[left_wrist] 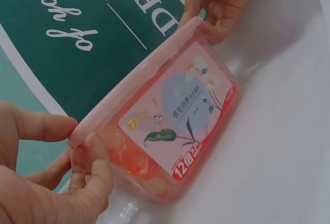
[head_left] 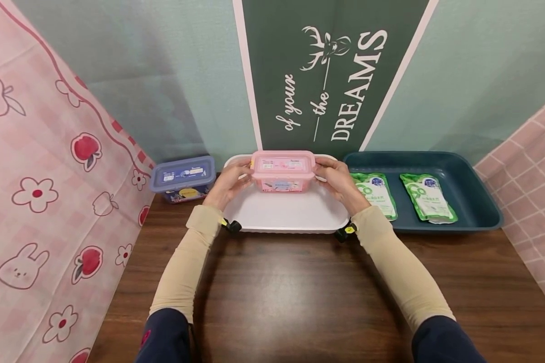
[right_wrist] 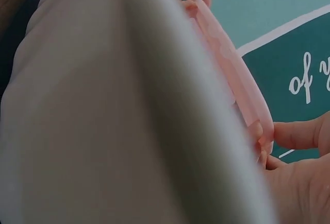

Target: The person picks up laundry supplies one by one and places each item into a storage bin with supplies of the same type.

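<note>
A pink lidded plastic box (head_left: 283, 171) with a flowered label stands at the back of the white tray (head_left: 286, 214). My left hand (head_left: 231, 180) pinches the left end of its lid rim between thumb and fingers. At the other end, my right hand (head_left: 338, 182) grips the lid rim the same way. In the left wrist view, the pink box (left_wrist: 170, 121) shows round reddish pods through its clear wall, and its lid lies closed on top. A blurred pale edge covers much of the right wrist view, leaving part of the pink lid (right_wrist: 232, 69) visible.
Left of the tray stands a blue lidded box (head_left: 183, 179). To the right, a dark teal tray (head_left: 474, 201) holds two green-and-white pouches, the nearer pouch (head_left: 376, 196) close to my right wrist. A cloth-covered wall rises right behind the trays; brown wooden tabletop (head_left: 290, 282) lies in front.
</note>
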Demonstrator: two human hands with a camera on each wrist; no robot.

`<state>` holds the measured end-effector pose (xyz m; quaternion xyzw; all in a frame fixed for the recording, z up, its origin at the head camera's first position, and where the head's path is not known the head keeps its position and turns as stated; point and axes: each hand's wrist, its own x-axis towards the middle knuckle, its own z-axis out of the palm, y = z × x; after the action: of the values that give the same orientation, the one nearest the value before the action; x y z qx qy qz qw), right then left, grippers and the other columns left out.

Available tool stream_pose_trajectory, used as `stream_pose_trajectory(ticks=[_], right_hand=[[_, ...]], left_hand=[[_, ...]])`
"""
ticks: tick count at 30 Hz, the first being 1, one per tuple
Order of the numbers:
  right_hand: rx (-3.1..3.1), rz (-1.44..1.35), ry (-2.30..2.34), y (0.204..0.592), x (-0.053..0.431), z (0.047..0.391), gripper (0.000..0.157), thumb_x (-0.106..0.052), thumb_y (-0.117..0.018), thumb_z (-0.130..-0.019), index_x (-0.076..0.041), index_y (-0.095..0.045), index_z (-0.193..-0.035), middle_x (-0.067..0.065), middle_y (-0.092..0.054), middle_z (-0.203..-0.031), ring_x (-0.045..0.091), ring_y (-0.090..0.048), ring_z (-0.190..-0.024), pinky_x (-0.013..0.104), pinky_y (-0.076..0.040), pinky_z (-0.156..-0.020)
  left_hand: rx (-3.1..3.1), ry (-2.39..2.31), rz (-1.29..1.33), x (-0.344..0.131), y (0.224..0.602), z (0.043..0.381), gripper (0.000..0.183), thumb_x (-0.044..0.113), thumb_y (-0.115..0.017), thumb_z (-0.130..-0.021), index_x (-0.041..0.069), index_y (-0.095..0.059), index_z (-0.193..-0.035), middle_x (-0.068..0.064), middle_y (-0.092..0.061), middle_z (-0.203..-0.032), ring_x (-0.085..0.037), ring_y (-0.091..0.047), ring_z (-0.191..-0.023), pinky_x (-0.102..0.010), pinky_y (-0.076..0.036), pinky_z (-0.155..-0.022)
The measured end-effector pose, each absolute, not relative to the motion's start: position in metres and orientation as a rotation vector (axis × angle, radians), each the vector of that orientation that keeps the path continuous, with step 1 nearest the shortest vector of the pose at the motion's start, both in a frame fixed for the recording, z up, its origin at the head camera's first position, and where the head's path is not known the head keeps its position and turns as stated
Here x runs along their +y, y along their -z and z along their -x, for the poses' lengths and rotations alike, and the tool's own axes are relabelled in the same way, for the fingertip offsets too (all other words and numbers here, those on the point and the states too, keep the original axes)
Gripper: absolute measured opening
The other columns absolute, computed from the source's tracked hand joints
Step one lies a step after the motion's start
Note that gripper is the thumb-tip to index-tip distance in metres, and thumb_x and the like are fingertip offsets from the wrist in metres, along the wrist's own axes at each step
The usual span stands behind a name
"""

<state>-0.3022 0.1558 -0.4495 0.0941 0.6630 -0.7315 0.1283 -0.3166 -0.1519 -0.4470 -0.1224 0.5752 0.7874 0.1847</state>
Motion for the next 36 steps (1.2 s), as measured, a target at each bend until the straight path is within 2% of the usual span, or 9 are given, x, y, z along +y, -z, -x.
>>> stream_pose_trajectory(ticks=[4, 8, 13, 19, 23, 27, 29, 32, 36], right_hand=[[1.922, -0.269, 2.127, 0.454, 0.157, 0.301, 0.051, -0.005, -0.058, -0.108, -0.002, -0.05, -0.158, 0.002, -0.057, -0.123, 0.012, -0.059, -0.107, 0.027, -0.057, -0.094], [1.932, -0.267, 2.123, 0.457, 0.154, 0.298, 0.051, -0.005, -0.057, -0.108, -0.004, -0.05, -0.158, 0.002, -0.056, -0.127, 0.014, -0.06, -0.107, 0.033, -0.055, -0.103], [1.924, -0.256, 2.111, 0.459, 0.154, 0.296, 0.051, -0.007, -0.058, -0.108, -0.007, -0.051, -0.158, 0.003, -0.059, -0.125, 0.014, -0.064, -0.103, 0.031, -0.058, -0.098], [1.897, -0.274, 2.106, 0.457, 0.158, 0.293, 0.053, -0.008, -0.062, -0.106, -0.008, -0.051, -0.158, 0.004, -0.062, -0.125, 0.013, -0.068, -0.102, 0.028, -0.062, -0.094], [1.907, -0.287, 2.096, 0.455, 0.16, 0.291, 0.053, -0.007, -0.061, -0.106, -0.009, -0.051, -0.158, 0.004, -0.062, -0.124, 0.013, -0.067, -0.101, 0.025, -0.062, -0.09], [1.908, -0.286, 2.087, 0.452, 0.161, 0.29, 0.054, -0.008, -0.061, -0.106, -0.009, -0.051, -0.159, 0.004, -0.062, -0.123, 0.013, -0.065, -0.1, 0.025, -0.062, -0.091], [1.919, -0.284, 2.081, 0.451, 0.161, 0.289, 0.053, -0.008, -0.062, -0.106, -0.009, -0.052, -0.158, 0.004, -0.062, -0.123, 0.013, -0.065, -0.099, 0.027, -0.061, -0.095], [1.968, -0.285, 2.062, 0.45, 0.161, 0.289, 0.051, -0.008, -0.063, -0.105, -0.008, -0.055, -0.155, 0.005, -0.063, -0.123, 0.013, -0.065, -0.098, 0.033, -0.059, -0.102], [2.068, -0.282, 2.017, 0.449, 0.161, 0.287, 0.047, -0.009, -0.065, -0.105, -0.004, -0.058, -0.151, 0.004, -0.064, -0.121, 0.011, -0.066, -0.096, 0.038, -0.058, -0.107]], left_hand=[[1.586, -2.222, 0.325, -0.153, 0.451, 0.314, 0.062, -0.006, -0.054, -0.104, 0.004, -0.041, -0.163, -0.012, -0.044, -0.166, -0.015, -0.059, -0.104, -0.019, -0.056, -0.08], [1.569, -2.223, 0.332, -0.156, 0.454, 0.312, 0.062, -0.005, -0.053, -0.105, 0.004, -0.038, -0.165, -0.012, -0.042, -0.166, -0.015, -0.059, -0.101, -0.018, -0.057, -0.079], [1.525, -2.25, 0.337, -0.157, 0.455, 0.308, 0.064, -0.007, -0.051, -0.105, 0.004, -0.035, -0.166, -0.01, -0.046, -0.158, -0.013, -0.06, -0.095, -0.017, -0.058, -0.076], [1.54, -2.263, 0.348, -0.153, 0.458, 0.302, 0.063, -0.005, -0.054, -0.105, 0.005, -0.037, -0.165, -0.003, -0.053, -0.136, -0.012, -0.058, -0.093, -0.016, -0.057, -0.075], [1.57, -2.262, 0.336, -0.151, 0.458, 0.298, 0.061, -0.003, -0.056, -0.106, 0.005, -0.04, -0.164, -0.003, -0.055, -0.131, -0.01, -0.059, -0.093, -0.016, -0.057, -0.075], [1.578, -2.271, 0.346, -0.15, 0.456, 0.295, 0.061, -0.003, -0.056, -0.106, 0.005, -0.04, -0.164, -0.003, -0.055, -0.13, -0.01, -0.059, -0.092, -0.016, -0.057, -0.076], [1.611, -2.27, 0.342, -0.149, 0.455, 0.293, 0.061, -0.003, -0.056, -0.106, 0.004, -0.04, -0.164, -0.005, -0.055, -0.136, -0.01, -0.06, -0.094, -0.018, -0.058, -0.081], [1.704, -2.251, 0.319, -0.148, 0.453, 0.291, 0.059, -0.002, -0.058, -0.105, 0.002, -0.043, -0.162, -0.011, -0.054, -0.15, -0.011, -0.062, -0.102, -0.024, -0.058, -0.098], [1.851, -2.186, 0.287, -0.147, 0.452, 0.286, 0.056, -0.001, -0.061, -0.104, -0.001, -0.047, -0.159, -0.017, -0.053, -0.157, -0.013, -0.063, -0.112, -0.036, -0.05, -0.118]])
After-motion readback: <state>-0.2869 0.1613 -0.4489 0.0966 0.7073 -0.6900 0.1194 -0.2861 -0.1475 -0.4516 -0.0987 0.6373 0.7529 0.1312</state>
